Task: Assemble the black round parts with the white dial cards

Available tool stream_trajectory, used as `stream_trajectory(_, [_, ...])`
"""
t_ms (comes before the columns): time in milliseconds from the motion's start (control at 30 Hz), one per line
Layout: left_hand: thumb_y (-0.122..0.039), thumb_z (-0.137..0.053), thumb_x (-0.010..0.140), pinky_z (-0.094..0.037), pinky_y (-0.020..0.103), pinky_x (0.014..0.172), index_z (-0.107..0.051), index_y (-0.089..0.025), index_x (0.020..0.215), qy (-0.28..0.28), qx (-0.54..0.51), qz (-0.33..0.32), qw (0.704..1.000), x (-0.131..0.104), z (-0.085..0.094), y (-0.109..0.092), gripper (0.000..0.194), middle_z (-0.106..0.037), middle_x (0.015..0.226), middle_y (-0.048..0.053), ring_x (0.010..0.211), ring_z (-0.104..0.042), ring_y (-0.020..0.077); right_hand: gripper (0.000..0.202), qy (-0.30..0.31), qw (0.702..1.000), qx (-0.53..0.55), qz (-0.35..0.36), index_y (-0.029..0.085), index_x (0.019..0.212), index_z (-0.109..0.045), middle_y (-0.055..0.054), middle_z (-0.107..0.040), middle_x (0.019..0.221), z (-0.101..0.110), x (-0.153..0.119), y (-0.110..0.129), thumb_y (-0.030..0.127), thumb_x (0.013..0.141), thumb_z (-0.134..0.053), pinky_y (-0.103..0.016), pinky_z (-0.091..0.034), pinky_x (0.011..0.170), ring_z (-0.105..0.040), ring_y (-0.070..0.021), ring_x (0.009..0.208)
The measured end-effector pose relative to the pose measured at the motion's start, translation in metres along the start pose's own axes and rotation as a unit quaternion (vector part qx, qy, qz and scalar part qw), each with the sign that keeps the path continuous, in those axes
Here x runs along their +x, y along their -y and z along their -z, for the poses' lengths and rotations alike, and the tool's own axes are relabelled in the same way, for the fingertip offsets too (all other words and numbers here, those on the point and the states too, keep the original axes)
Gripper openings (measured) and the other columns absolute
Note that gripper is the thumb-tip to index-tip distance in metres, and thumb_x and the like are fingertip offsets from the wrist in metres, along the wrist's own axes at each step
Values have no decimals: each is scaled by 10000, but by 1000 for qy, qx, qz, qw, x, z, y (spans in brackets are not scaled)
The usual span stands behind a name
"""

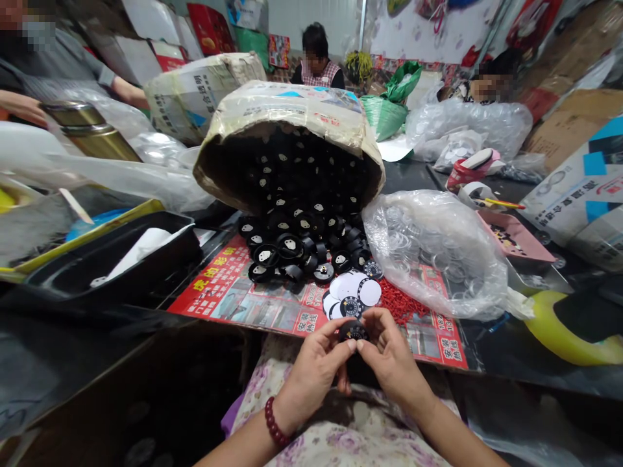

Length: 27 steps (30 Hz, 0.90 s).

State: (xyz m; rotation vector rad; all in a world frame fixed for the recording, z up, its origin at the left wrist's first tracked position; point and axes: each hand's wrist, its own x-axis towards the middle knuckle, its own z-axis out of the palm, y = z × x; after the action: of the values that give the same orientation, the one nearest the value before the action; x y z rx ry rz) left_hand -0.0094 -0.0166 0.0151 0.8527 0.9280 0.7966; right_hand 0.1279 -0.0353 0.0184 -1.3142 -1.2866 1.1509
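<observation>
Both of my hands hold one small round black piece (354,331) with a dial-like face, just past the table's front edge. My left hand (318,363), with a dark red bead bracelet on the wrist, grips its left side. On its right side are the thumb and fingers of my right hand (389,360). Just beyond lie white discs and printed dial discs (351,292), beside a heap of small red parts (402,303). Behind them, many round black cases (289,245) spill from a large tipped sack (292,107) onto a red printed sheet (219,295).
A clear bag of transparent rings (438,253) lies right of the pile, near a pink tray (516,240) and a yellow tape roll (559,331). At left are a black tray (117,259) and a gold flask (92,130). Several people are around the table.
</observation>
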Motion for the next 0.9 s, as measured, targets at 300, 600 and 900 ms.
stream_trajectory(300, [-331,-626,775,-359,168,272,-514,-133,1179,-15,-9,-8,1000,-3,1,6,464,-429,331,-121,227,-320,55,249,-36,992,115,-34,227,910,-435,17,-507,847,-13,-3,8,162,722,-584,-233,-453,725,-522,-134,820])
stream_trajectory(600, [-359,-664,733,-361,167,271,-531,-114,1163,-12,-47,22,999,5,2,-2,512,-389,318,-132,225,-280,48,149,-12,999,33,-11,201,890,-478,15,-528,820,-7,6,-4,201,784,-583,-241,-438,690,-525,-135,765])
stream_trajectory(900, [-514,-529,816,-456,222,384,-445,-139,1278,35,18,8,999,2,6,-6,602,-508,392,-71,311,-479,108,121,-5,909,-338,246,185,965,-545,-91,-591,902,6,1,4,167,905,-441,-357,-469,744,-536,-222,856])
